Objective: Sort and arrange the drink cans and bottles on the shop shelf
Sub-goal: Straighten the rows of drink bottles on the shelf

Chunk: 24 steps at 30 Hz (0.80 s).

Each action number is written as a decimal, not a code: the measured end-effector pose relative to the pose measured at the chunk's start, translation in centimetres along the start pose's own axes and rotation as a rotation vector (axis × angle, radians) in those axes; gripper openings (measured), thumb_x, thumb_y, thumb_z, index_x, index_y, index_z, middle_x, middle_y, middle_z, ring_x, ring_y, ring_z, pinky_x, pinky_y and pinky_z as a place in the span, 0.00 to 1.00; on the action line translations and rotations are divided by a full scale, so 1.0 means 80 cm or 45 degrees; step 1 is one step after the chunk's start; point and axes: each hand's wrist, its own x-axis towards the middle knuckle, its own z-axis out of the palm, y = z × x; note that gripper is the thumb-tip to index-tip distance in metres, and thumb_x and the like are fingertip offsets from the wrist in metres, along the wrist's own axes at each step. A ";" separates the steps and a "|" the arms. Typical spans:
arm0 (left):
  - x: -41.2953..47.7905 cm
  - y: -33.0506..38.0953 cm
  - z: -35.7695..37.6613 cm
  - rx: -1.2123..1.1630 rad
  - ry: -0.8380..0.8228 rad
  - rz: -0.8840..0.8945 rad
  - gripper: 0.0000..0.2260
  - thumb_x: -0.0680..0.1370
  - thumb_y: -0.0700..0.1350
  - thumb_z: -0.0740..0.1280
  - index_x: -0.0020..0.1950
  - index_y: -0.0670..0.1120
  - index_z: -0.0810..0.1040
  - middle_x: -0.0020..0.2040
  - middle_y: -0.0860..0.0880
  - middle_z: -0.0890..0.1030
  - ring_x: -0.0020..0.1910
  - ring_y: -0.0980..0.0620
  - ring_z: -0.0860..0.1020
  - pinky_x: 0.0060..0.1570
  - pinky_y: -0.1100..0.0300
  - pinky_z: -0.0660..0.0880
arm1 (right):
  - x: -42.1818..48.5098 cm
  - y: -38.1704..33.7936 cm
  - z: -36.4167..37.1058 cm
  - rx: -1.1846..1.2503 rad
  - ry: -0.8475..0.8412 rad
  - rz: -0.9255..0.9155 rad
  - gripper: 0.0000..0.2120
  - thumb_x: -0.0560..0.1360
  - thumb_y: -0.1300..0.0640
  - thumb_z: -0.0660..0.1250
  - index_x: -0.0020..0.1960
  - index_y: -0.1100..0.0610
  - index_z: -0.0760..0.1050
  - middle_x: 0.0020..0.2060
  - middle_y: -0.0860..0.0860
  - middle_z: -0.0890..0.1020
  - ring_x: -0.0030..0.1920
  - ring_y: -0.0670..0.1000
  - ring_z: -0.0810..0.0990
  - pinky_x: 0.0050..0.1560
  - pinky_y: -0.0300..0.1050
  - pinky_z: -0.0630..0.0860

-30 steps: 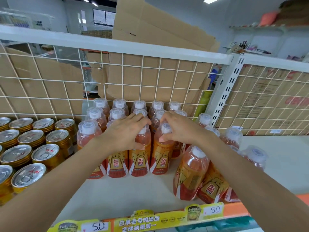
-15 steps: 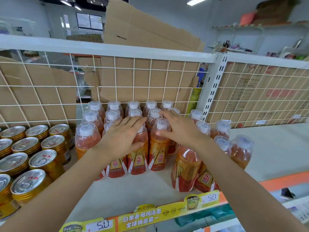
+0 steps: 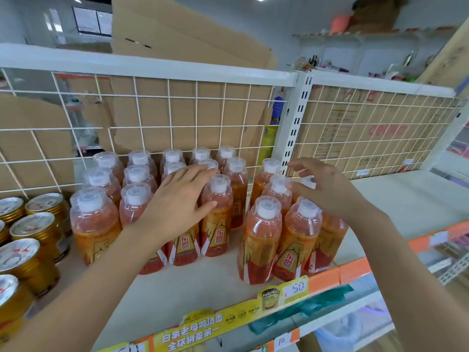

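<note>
Orange drink bottles with clear cap covers stand on the white shelf (image 3: 193, 290). A tidy block of bottles (image 3: 137, 199) fills the middle, in rows back to the wire grid. A looser cluster of bottles (image 3: 264, 240) stands to its right. My left hand (image 3: 177, 199) lies flat, fingers spread, on the front bottles of the block. My right hand (image 3: 322, 186) hovers with fingers apart over the right cluster, holding nothing. Gold cans (image 3: 33, 232) with silver lids stand in rows at the left.
A white wire grid (image 3: 152, 128) backs the shelf, with cardboard behind it. A slotted upright post (image 3: 294, 123) divides the bays. The right bay (image 3: 406, 199) has bare shelf. An orange price rail (image 3: 253, 313) with labels runs along the front edge.
My right hand has lifted off the block's front bottle and moved right, over the loose cluster. My left hand stays on the block. The view has shifted slightly right.
</note>
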 end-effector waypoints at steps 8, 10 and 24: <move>0.036 0.017 0.017 0.026 -0.027 -0.118 0.25 0.78 0.58 0.58 0.74 0.53 0.60 0.72 0.55 0.64 0.71 0.54 0.62 0.67 0.56 0.60 | 0.041 0.019 0.010 0.009 -0.246 -0.209 0.21 0.73 0.47 0.67 0.65 0.50 0.72 0.65 0.47 0.74 0.62 0.47 0.73 0.59 0.40 0.67; 0.042 0.020 0.019 0.068 -0.049 -0.155 0.25 0.78 0.59 0.56 0.73 0.53 0.61 0.72 0.56 0.64 0.70 0.54 0.64 0.66 0.57 0.61 | 0.056 0.025 0.012 -0.030 -0.346 -0.260 0.23 0.73 0.46 0.68 0.66 0.48 0.70 0.67 0.47 0.72 0.63 0.46 0.71 0.57 0.36 0.63; 0.042 0.052 0.030 -0.204 0.109 -0.189 0.24 0.75 0.62 0.53 0.64 0.53 0.75 0.64 0.56 0.73 0.64 0.58 0.69 0.63 0.58 0.69 | 0.094 0.051 0.031 -0.240 -0.735 -0.573 0.25 0.68 0.45 0.72 0.63 0.47 0.70 0.58 0.48 0.76 0.56 0.50 0.74 0.51 0.45 0.70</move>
